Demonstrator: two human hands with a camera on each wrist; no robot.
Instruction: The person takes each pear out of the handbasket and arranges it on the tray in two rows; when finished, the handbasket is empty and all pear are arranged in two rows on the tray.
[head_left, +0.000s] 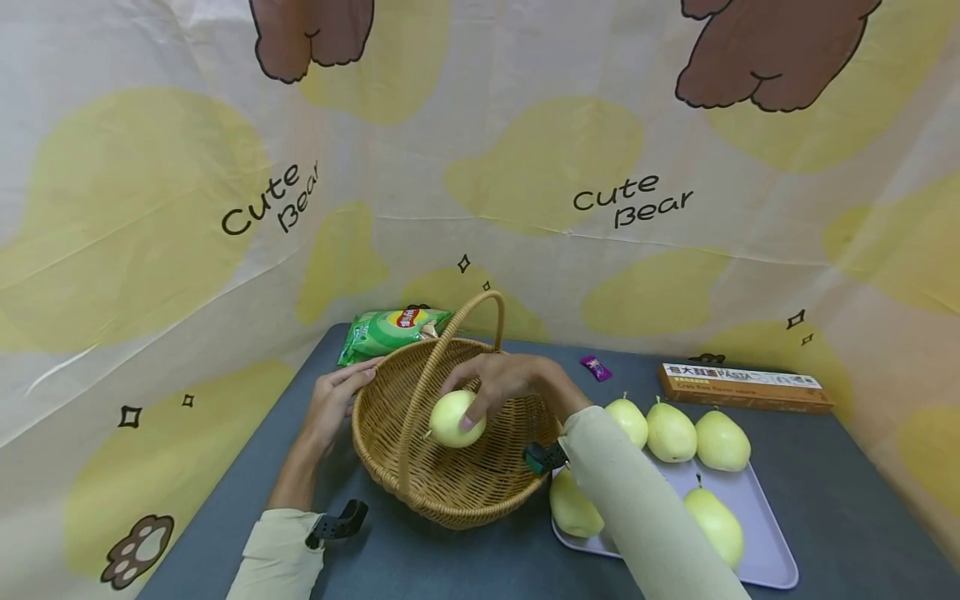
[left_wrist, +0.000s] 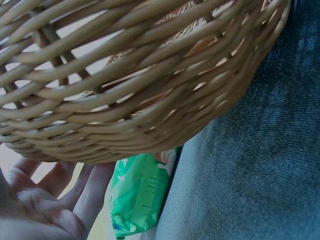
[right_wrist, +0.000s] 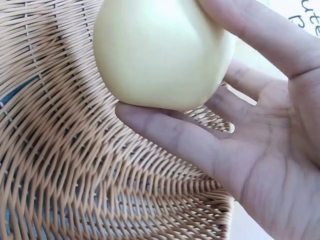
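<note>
A pale yellow-green pear (head_left: pixel 456 419) is pinched between the thumb and fingers of my right hand (head_left: pixel 501 382), inside the wicker basket (head_left: pixel 465 508). In the right wrist view the pear (right_wrist: pixel 160 55) shows its smooth side, with the woven wall behind it. The basket tilts toward me, its arched handle (head_left: pixel 422 400) standing up to the left of the pear. My left hand (head_left: pixel 333 404) touches the basket's left rim with nearly straight fingers. In the left wrist view the left hand's (left_wrist: pixel 55 200) fingertips are hidden behind the weave.
To the right, a lilac tray (head_left: pixel 776 542) bears several pears (head_left: pixel 722 440), partly covered by my right sleeve. Behind the basket lies a green chip bag (head_left: pixel 390 335). A small purple wrapped candy (head_left: pixel 596 368) and a brown pasta box (head_left: pixel 746 390) lie toward the back.
</note>
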